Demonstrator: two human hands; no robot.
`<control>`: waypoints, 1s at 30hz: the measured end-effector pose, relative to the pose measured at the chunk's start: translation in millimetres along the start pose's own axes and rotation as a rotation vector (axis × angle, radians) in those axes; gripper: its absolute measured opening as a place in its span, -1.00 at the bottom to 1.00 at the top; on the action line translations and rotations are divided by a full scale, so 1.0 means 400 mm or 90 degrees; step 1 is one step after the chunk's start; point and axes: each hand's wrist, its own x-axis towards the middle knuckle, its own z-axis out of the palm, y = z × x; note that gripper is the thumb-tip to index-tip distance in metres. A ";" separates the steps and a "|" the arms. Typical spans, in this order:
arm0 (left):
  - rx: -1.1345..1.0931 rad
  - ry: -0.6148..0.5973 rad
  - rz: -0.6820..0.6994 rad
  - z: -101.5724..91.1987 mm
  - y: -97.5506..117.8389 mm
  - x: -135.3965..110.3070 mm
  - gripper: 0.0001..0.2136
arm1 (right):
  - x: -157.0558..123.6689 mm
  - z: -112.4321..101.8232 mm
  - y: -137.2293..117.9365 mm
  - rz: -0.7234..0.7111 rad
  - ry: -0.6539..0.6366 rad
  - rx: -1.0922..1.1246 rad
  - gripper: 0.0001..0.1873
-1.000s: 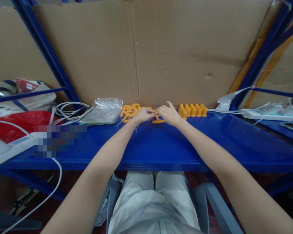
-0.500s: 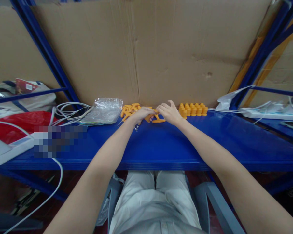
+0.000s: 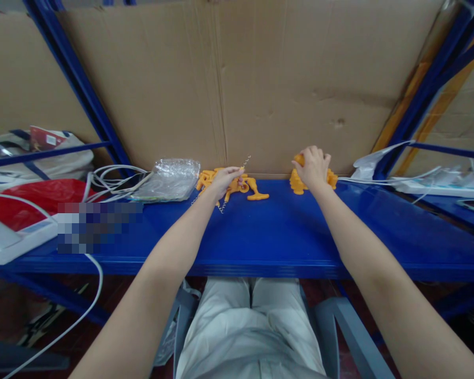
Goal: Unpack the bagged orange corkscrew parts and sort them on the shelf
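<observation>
My left hand (image 3: 226, 180) is closed on an orange-handled corkscrew (image 3: 246, 161), whose metal spiral sticks up to the right past the fingertips. Beneath and around that hand lies a pile of orange corkscrew parts (image 3: 206, 178), several with metal spirals showing. A T-shaped orange piece (image 3: 257, 197) rests just right of the pile. Farther right, my right hand (image 3: 315, 167) grips an orange cap-like piece (image 3: 299, 159) between thumb and fingers. It is raised over a group of similar orange pieces (image 3: 298, 184), partly hidden by the hand.
Left of the pile lies a clear plastic bag (image 3: 169, 179). White cables (image 3: 114, 173), a red bag (image 3: 35, 202) and a white power strip (image 3: 19, 239) occupy the left side. A cardboard sheet (image 3: 276, 84) stands behind the blue table (image 3: 253, 242).
My right hand has moved right, away from my left hand, and taken hold of an orange cap-like piece. The corkscrew in my left hand now shows its spiral pointing up.
</observation>
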 end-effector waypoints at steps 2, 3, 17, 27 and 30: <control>0.024 0.049 0.035 -0.007 -0.011 0.014 -0.90 | 0.010 -0.008 0.031 0.093 -0.027 -0.026 -0.65; 0.040 0.065 0.047 -0.010 -0.016 0.020 -0.89 | 0.013 -0.014 0.043 0.133 -0.053 -0.040 -0.63; -0.071 0.107 0.077 -0.026 -0.055 0.056 -0.70 | -0.020 -0.058 0.069 0.360 -0.466 -0.074 -0.49; 0.003 0.181 0.132 -0.022 -0.059 0.062 -0.81 | -0.008 -0.060 0.054 0.320 -0.513 -0.028 -0.80; 0.073 0.213 0.174 -0.022 -0.057 0.067 -0.84 | -0.007 -0.060 0.052 0.315 -0.515 -0.021 -0.76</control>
